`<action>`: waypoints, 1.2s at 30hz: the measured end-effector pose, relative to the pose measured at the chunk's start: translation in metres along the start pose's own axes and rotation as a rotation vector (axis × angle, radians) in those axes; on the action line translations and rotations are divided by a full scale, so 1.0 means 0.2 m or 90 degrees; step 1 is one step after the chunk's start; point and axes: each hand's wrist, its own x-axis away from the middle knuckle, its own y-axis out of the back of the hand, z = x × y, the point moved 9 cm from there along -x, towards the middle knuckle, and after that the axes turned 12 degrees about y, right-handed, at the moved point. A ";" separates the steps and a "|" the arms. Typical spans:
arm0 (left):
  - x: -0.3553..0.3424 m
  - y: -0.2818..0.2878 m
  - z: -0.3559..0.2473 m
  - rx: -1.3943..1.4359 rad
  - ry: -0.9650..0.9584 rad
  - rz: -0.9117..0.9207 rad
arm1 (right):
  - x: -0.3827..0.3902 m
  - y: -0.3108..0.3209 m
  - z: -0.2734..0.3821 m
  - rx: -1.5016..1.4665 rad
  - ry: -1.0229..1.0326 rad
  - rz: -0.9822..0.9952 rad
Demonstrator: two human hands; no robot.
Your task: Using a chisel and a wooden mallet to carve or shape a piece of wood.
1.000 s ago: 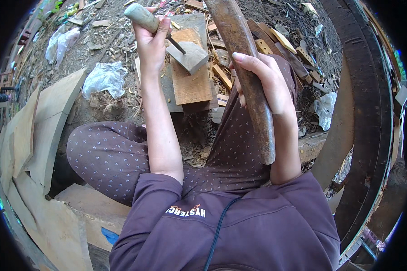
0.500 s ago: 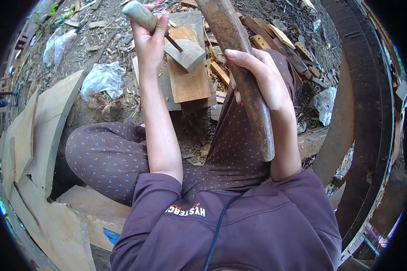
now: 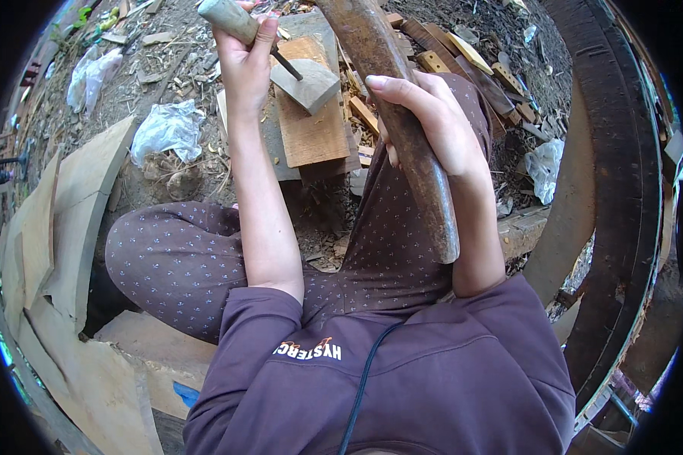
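My left hand (image 3: 244, 57) is closed around the pale handle of a chisel (image 3: 231, 20). Its dark metal shaft slants down, and the tip meets the top of a grey, angular wood block (image 3: 307, 86). Beneath that block lies a flat, light-brown board (image 3: 311, 142) on a larger support. In my right hand (image 3: 436, 125) is a long, thick, worn wooden mallet (image 3: 413, 155), gripped around its middle. It slants from the upper middle of the view down toward my right forearm; its far end runs out of the picture.
Wood offcuts (image 3: 478, 64) lie heaped beyond my right knee. Plastic bags (image 3: 168, 133) rest on the chip-strewn ground, another bag (image 3: 545, 168) at the right. Large planks (image 3: 83, 205) lean at the left, and a dark curved timber (image 3: 622, 189) arches along the right.
The whole scene has shifted slightly up and left in the view. Both hands keep their grips, and the chisel still meets the block.
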 end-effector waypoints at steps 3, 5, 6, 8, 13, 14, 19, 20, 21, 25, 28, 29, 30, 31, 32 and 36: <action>-0.02 -0.01 -0.01 -0.042 -0.015 -0.023 | -0.01 0.01 0.00 0.000 0.011 0.002; -0.03 -0.03 -0.01 -0.074 -0.021 -0.021 | -0.01 0.02 -0.02 -0.006 0.001 0.020; -0.03 -0.04 -0.01 -0.094 -0.023 -0.033 | -0.01 0.03 -0.04 -0.024 -0.022 0.018; -0.02 -0.03 -0.01 -0.120 -0.030 -0.050 | 0.01 0.01 -0.04 -0.048 -0.042 0.010; -0.02 -0.12 -0.02 -0.259 -0.034 -0.032 | 0.05 0.02 0.04 -0.035 0.014 -0.023; -0.01 -0.17 -0.05 -0.220 -0.076 -0.016 | 0.06 0.02 0.04 -0.038 0.010 -0.028; -0.02 -0.18 -0.05 -0.249 -0.043 -0.042 | 0.10 0.05 0.08 -0.085 0.047 -0.058; -0.01 -0.17 -0.06 -0.244 -0.043 -0.041 | 0.11 0.05 0.12 -0.091 0.062 -0.058; -0.01 -0.17 -0.07 -0.239 -0.043 -0.040 | 0.11 0.06 0.15 -0.091 0.066 -0.060; -0.03 -0.18 -0.02 -0.270 0.005 -0.052 | 0.14 0.03 0.35 0.055 0.130 -0.027; -0.03 -0.19 -0.02 -0.246 -0.002 -0.044 | 0.19 0.01 0.49 0.122 0.216 -0.073; -0.03 -0.18 -0.01 -0.216 0.010 -0.029 | 0.20 0.00 0.48 0.185 0.288 -0.075; -0.04 -0.17 -0.01 -0.207 0.025 -0.024 | 0.20 -0.03 0.46 0.226 0.293 -0.074; -0.03 -0.17 -0.01 -0.206 0.020 -0.027 | 0.20 -0.06 0.45 0.269 0.298 -0.072; -0.03 -0.19 0.00 -0.208 0.016 -0.019 | 0.19 -0.08 0.40 0.302 0.212 -0.041; -0.03 -0.16 -0.02 -0.214 -0.025 -0.023 | 0.15 -0.07 0.44 0.382 0.186 0.002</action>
